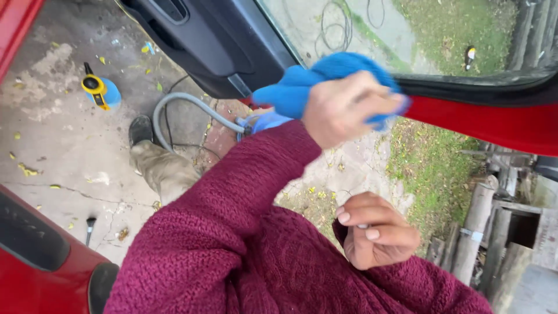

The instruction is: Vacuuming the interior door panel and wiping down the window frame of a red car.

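We see the cloth (325,81) under the left hand (343,107), pressed on the door (232,52) just below the window glass (407,35). The right hand (375,232) is lower, apart from the door. Behind the arm, a hose (186,107) lies on the ground (64,145). Left of the hose stands a sprayer (100,92); a brush (89,228) lies nearer to us.

I'm looking down at a cracked concrete floor (70,145) dotted with yellow leaves, in flat daylight. A blue and yellow sprayer (102,91) stands far left, and a small brush (89,227) lies nearer. A grey hose (186,107) curves across the middle. Grass (433,168) spreads right, beside weathered wooden posts (476,227).
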